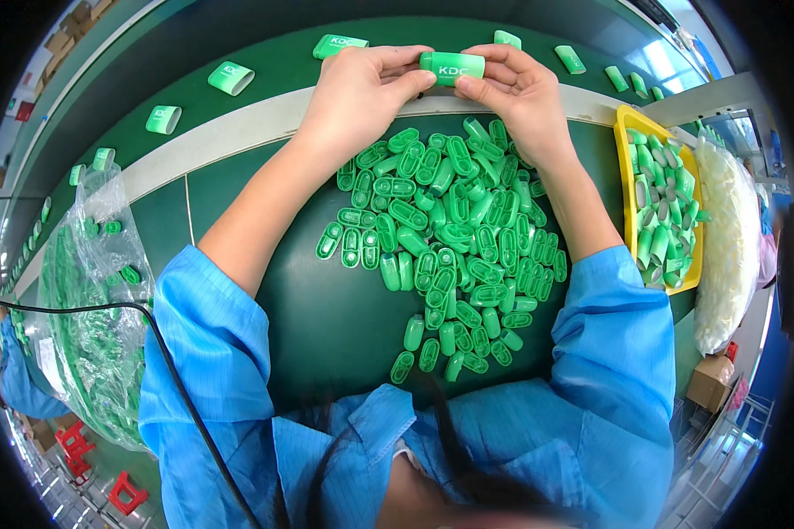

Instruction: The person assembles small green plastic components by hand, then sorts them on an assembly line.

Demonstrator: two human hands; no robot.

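Beyond the heap of green shells [459, 203], the green case [453, 67] lies with its long axis left to right, left fingers [415, 81] pinching its darker end and right fingers [472, 87] its paler end.

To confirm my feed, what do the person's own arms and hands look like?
Left hand and right hand are bare, without gloves. The left sleeve and right sleeve are blue, loose and creased; a thin black cable crosses in front of the left one.
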